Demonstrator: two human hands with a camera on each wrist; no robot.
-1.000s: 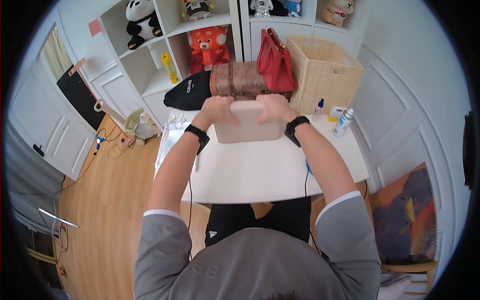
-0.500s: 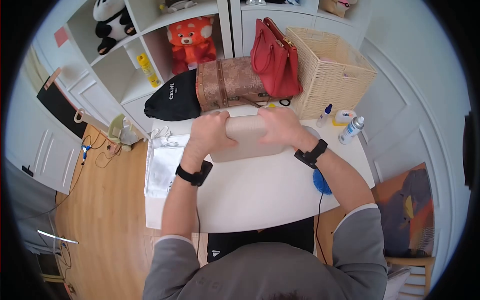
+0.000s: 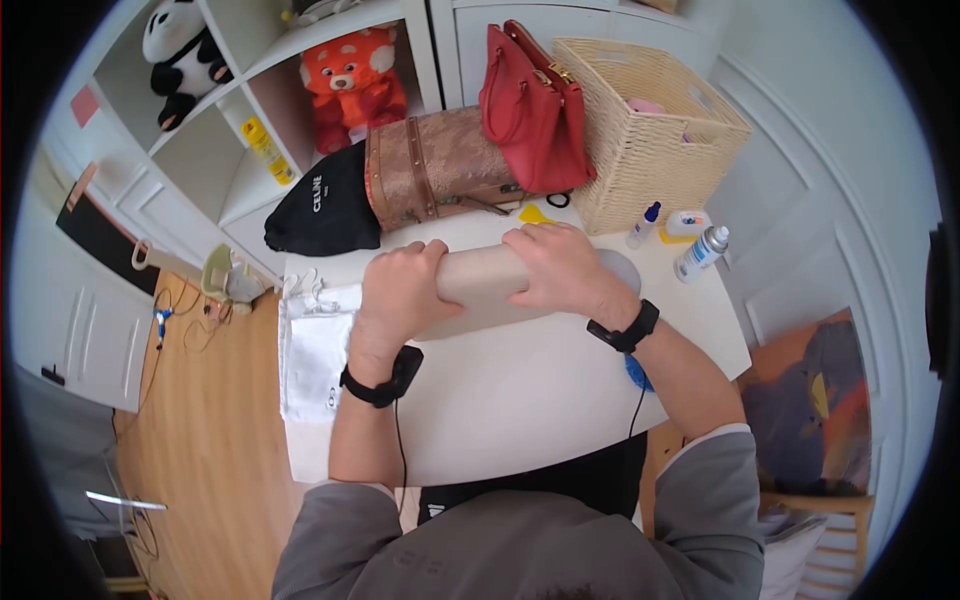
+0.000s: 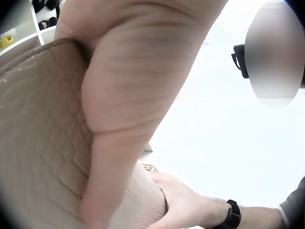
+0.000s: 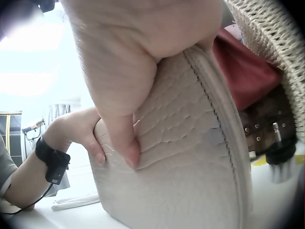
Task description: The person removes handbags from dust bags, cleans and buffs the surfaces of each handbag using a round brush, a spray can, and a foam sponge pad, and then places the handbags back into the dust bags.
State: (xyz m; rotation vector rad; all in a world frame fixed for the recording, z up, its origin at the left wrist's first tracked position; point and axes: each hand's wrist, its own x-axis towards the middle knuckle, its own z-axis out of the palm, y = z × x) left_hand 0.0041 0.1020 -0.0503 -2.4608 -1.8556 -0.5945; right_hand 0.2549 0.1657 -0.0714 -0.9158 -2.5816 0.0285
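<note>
A beige leather bag (image 3: 478, 272) with an embossed crocodile-like pattern and stitched edges is held by both hands near the back of the white table. My left hand (image 3: 400, 290) grips its left end, fingers over the top edge and thumb along the near face. At the other end my right hand (image 3: 562, 268) grips it the same way. In the left wrist view the bag's patterned side (image 4: 43, 124) fills the left part. The right wrist view shows its stitched seam and broad face (image 5: 176, 186), with the right thumb pressed flat on it.
Behind stand a brown trunk (image 3: 440, 160), a red handbag (image 3: 540, 120), a black pouch (image 3: 325, 205) and a wicker basket (image 3: 660, 150). A spray can (image 3: 702, 255) and small bottle (image 3: 645, 226) stand right. White cloth (image 3: 318, 365) lies left; a blue brush (image 3: 639, 374) lies by the right forearm.
The head view has shifted, and the bag now appears lower and slanted, with less of its near face showing. Both hands have kept their grip on it.
</note>
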